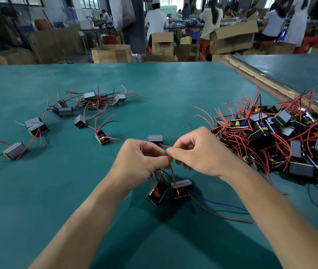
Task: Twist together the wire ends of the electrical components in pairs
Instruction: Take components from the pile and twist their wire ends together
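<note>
Between our left grip (141, 162) and right grip (198, 152), each pinching the red wires (174, 179), the ends could slip loose. The two components (181, 188) just below may tug them apart.

Factory floor, workers (155, 18), cartons (233, 36), green worktable (76, 191)
</note>
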`<state>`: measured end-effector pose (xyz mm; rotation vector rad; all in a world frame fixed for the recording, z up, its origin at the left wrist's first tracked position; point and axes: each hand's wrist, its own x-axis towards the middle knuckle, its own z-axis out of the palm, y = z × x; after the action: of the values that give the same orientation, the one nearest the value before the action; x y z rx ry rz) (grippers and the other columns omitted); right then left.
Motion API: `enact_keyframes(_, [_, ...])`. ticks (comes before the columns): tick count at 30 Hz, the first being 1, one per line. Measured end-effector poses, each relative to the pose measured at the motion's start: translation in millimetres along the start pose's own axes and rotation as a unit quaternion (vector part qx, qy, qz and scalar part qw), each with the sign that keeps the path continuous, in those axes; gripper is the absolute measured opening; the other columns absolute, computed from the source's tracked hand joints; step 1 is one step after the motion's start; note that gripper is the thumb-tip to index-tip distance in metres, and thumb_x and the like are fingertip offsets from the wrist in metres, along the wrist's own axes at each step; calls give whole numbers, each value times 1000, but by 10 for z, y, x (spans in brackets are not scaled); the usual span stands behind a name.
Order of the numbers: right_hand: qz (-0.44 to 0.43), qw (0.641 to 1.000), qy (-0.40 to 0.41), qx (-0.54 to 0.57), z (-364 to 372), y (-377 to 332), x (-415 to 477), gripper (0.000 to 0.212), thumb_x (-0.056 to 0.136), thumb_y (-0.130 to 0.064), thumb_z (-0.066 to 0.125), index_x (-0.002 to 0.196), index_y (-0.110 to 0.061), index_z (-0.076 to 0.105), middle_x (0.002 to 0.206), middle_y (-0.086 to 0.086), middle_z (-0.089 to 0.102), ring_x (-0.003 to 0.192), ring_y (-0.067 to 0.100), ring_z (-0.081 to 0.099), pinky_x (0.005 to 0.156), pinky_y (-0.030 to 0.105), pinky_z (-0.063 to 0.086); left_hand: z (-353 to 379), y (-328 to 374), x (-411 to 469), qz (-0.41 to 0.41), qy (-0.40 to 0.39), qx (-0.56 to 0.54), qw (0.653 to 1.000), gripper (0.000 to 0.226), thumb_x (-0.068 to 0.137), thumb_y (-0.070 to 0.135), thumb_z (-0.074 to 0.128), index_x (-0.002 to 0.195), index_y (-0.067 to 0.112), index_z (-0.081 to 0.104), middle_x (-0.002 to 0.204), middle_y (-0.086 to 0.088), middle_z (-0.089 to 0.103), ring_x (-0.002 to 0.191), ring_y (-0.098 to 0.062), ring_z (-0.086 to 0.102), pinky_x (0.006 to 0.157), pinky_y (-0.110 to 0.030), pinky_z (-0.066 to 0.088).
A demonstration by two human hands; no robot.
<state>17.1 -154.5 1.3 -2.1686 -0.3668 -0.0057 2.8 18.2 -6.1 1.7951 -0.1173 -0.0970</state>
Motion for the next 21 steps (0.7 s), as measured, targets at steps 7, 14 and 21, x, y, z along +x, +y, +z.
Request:
enact_keyframes(7, [17, 999, -13, 25, 9, 14, 8, 20, 86, -17, 68, 69, -8, 73, 61, 9, 71, 51, 15, 61, 60, 43, 57, 18, -3, 8, 0, 7, 41, 999, 10, 73, 7, 80, 65, 7, 74, 63, -10, 72, 42, -9, 52, 43, -15, 40])
enact_keyframes(14, [-45, 999, 3, -17, 12, -9, -20, 16, 87, -15, 70, 71, -18, 71, 64, 4, 70, 58, 21, 64, 67, 43, 55, -12, 12, -9, -70, -71, -21, 995, 13, 81, -2, 67, 76, 5, 76, 67, -8, 72, 41, -11, 54, 43, -17, 44])
enact_keyframes(21, [-58, 998, 2, -27, 6, -21, -15, 16, 87, -16, 70, 71, -19, 71, 63, 0, 68, 55, 11, 53, 65, 41, 51, -42, 20, -11, -97, -76, -66, 990, 11, 84, 1, 68, 75, 5, 74, 66, -9, 71, 40, -11, 54, 43, -18, 45])
